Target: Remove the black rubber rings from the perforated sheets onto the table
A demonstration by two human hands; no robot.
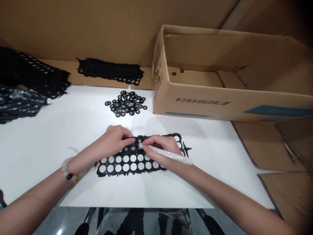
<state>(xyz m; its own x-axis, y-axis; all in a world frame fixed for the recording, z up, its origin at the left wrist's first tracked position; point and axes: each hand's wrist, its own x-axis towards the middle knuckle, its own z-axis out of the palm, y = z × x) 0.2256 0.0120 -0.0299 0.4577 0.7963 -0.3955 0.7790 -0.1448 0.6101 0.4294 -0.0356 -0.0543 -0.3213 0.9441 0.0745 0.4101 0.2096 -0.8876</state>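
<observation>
A black rubber sheet (127, 163) punched with round holes lies on the white table top (73, 130) in front of me. My left hand (114, 138) rests curled on the sheet's upper left part, fingertips pressing it. My right hand (162, 147) grips a white pen-like tool (168, 155), its tip touching the sheet near the left fingertips. A pile of small black rings (126, 103) sits farther back on the table.
An open cardboard box (195, 101) with two rings inside stands at the back right. Stacks of black punched sheets lie at the back centre (110, 70) and far left (26, 85). Cardboard walls surround the table. The table's near edge is close to my arms.
</observation>
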